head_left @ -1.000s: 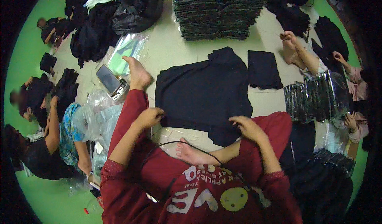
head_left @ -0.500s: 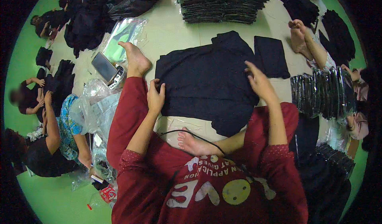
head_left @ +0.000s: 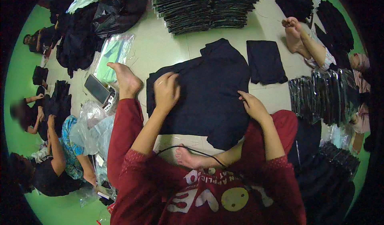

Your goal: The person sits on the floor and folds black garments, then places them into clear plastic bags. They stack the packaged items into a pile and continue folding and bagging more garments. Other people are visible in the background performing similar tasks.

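A black shirt (head_left: 200, 101) lies spread on the floor in front of me, one sleeve toward the far side and one toward my leg. Over its left part hovers or rests my left hand (head_left: 167, 91), fingers curled under and slightly blurred; anything inside them is hidden. My right hand (head_left: 255, 106) is at the shirt's right edge, fingers stretched out and touching the cloth. Just beyond that edge, at the far right, a folded black garment (head_left: 266, 62) lies flat on the floor.
Stacks of bagged black garments (head_left: 206, 9) stand at the far side, with another bagged row (head_left: 320, 95) at right. A phone (head_left: 97, 89) and clear plastic bags (head_left: 92, 117) lie left. A dark cord (head_left: 190, 148) crosses near my foot. Other people sit on both sides.
My left hand has moved from the shirt's left edge inward and farther over the cloth, its fingers curling. My right hand has come nearer to me along the right edge. The view has shifted slightly.
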The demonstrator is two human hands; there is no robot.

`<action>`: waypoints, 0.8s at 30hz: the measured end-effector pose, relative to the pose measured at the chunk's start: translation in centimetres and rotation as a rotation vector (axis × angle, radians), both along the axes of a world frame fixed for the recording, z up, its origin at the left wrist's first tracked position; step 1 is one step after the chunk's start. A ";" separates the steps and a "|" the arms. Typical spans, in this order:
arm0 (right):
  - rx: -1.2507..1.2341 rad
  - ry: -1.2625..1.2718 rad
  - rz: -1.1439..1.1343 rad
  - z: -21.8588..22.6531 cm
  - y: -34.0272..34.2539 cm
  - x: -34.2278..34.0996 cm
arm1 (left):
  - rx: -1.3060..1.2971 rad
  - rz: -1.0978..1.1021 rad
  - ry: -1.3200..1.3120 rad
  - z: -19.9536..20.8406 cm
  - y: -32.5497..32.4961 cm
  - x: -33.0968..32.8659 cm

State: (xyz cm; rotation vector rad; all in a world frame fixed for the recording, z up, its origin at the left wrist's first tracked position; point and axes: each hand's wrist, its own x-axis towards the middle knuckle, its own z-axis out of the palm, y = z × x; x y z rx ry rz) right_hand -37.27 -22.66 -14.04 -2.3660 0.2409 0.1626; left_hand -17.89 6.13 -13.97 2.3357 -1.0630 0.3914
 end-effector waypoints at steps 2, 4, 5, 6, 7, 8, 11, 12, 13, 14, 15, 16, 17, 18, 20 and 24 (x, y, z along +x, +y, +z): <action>-0.001 -0.020 0.018 -0.3 0.0 0.3 | -0.035 -0.107 0.125 -0.3 -5.9 2.4; -0.009 -0.039 0.017 -0.5 0.0 0.5 | -0.021 0.026 0.189 -0.9 -11.7 4.6; -0.017 -0.061 0.018 -0.7 0.0 0.6 | 0.082 0.107 0.343 -1.2 -13.4 5.7; -0.032 -0.066 0.014 -0.8 -0.1 0.6 | 0.180 0.187 0.490 -1.5 -15.0 6.7; -0.018 -0.080 0.012 -0.9 -0.2 0.6 | 0.281 0.267 0.637 -1.8 -16.2 7.5; -0.009 -0.077 0.003 -1.0 -0.2 0.6 | 0.277 0.245 0.679 -1.9 -16.9 8.4; -0.004 -0.078 -0.015 -1.1 -0.3 0.7 | 0.182 0.188 0.934 -1.4 -17.3 10.8; 0.002 -0.073 -0.018 -1.1 -0.3 0.7 | 0.090 0.176 1.111 -1.2 -17.3 11.3; 0.010 -0.065 -0.019 -1.0 -0.2 0.7 | -0.003 0.169 1.291 -1.0 -17.3 11.6; 0.021 -0.051 -0.024 -1.0 -0.1 0.7 | -0.124 0.189 1.343 -0.9 -17.5 11.6; 0.026 -0.042 -0.026 -1.0 -0.1 0.7 | -0.113 0.185 1.307 -0.7 -17.9 11.4; 0.025 -0.053 -0.026 -1.0 -0.2 0.8 | -0.098 0.189 1.280 -0.6 -18.5 11.2; 0.065 -0.023 -0.037 -1.0 -0.4 0.8 | -0.103 0.168 1.243 -0.6 -19.1 10.8; 0.105 -0.013 -0.045 -0.9 -0.5 0.7 | -0.133 0.126 1.099 -0.6 -19.4 9.9; 0.197 0.006 -0.068 -0.7 -1.0 0.6 | -0.226 -0.055 0.865 -0.5 -19.3 7.9; 0.292 -0.025 -0.125 0.9 -2.6 0.3 | -0.188 -0.480 0.175 -0.2 -15.4 0.9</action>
